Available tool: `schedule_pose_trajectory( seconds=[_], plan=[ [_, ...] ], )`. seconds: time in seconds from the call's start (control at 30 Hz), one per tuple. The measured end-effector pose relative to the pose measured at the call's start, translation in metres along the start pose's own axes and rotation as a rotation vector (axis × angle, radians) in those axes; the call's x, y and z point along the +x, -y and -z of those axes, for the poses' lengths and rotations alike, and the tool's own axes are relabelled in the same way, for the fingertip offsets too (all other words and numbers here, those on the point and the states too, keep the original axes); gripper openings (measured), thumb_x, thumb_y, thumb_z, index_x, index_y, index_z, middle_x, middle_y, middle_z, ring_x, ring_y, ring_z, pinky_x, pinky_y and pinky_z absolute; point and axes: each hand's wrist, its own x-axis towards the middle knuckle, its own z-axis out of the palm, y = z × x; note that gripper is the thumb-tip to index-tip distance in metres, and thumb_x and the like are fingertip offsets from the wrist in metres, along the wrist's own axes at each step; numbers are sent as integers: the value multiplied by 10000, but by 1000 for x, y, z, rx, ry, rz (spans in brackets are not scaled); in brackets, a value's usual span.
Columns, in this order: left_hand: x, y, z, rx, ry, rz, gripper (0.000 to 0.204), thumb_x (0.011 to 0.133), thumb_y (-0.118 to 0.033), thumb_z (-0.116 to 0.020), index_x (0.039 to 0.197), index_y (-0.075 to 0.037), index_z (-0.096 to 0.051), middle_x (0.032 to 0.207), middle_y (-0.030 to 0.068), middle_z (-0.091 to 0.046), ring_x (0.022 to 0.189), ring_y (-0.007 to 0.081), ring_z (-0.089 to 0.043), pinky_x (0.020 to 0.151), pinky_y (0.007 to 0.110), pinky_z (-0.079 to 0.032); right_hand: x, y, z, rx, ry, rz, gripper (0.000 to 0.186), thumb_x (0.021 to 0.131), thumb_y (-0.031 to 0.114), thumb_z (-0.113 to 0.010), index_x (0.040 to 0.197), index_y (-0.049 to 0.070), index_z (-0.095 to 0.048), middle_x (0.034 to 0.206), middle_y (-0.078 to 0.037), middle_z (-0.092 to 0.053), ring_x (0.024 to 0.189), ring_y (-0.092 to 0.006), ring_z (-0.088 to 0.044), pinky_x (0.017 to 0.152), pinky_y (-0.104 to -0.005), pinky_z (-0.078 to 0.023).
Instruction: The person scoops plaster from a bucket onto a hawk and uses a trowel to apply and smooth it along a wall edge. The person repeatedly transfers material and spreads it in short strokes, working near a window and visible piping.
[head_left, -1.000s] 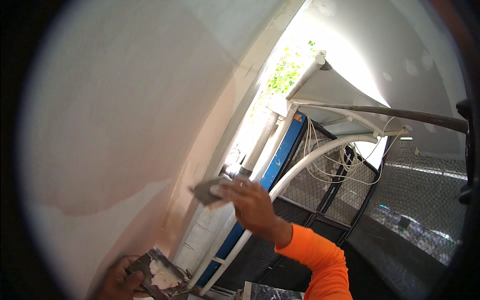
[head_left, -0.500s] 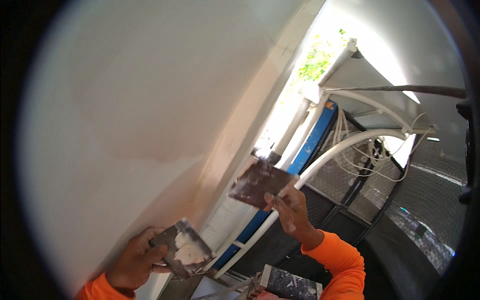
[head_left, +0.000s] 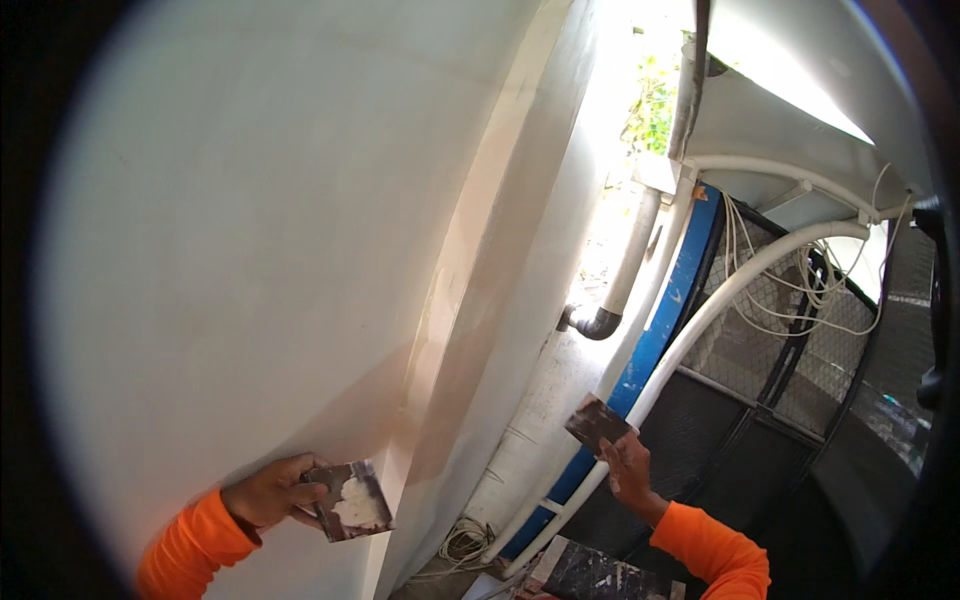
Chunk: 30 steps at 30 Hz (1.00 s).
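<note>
My left hand [head_left: 272, 492] is closed on the edge of a square dark putty blade [head_left: 342, 524] that carries a lump of whitish filler paste [head_left: 362, 502]. It is close beside the pale wall. Farther right, my right hand [head_left: 628, 468] grips a second dark, flat putty knife [head_left: 598, 422], its face smeared with dried residue. That knife is held up in front of a white tube and a blue beam, apart from the wall. Both arms wear orange sleeves.
The pale wall [head_left: 250, 250] fills the left, ending in a corner edge [head_left: 455, 330]. A grey pipe with a black elbow [head_left: 600, 322], a blue beam [head_left: 665, 320], curved white tubing [head_left: 740, 290] and looped cables [head_left: 745, 270] stand right. Below lies a paint-spattered dark platform [head_left: 600, 574].
The view has shifted, showing more of the wall corner and coiled cable below. My right hand with its putty knife has moved lower and right, away from the wall edge. Both hands keep their holds.
</note>
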Motion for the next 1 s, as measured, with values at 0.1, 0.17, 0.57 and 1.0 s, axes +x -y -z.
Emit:
schedule_pose_trajectory(
  seconds=[0.1,0.17,0.57,1.0],
  plan=[
    [-7,-1,3,46,-37,46,351,1119,-126,-553,1430,30,-513,1294,148,-672,1112,256,-735,980,431,-666,-25,-43,16,68,58,-167,298,1082,285,-704,934,40,-621,808,-76,-687,740,-140,-667,646,-342,-536],
    [-9,-1,2,32,-47,41,351,1120,-122,-549,1436,28,-516,1278,146,-683,1112,254,-738,962,416,-670,-41,-55,21,79,75,-197,281,1083,286,-703,961,38,-650,822,-92,-716,745,-142,-683,663,-342,-552],
    [-1,-9,-3,-14,-33,71,335,1109,-121,-571,1426,-12,-557,1195,135,-724,1002,253,-775,953,414,-664,131,102,8,-66,-52,793,351,1042,109,-599,1362,85,-740,1289,-166,-754,1081,-365,-670,998,-493,-499],
    [51,-166,-26,378,72,-302,234,1093,-150,-647,1299,-41,-626,1101,64,-729,985,155,-726,801,321,-670,430,319,1,-850,-618,1192,526,988,24,-662,1362,386,-742,1508,-9,-661,1275,-342,-613,1069,-531,-505]
  ],
)
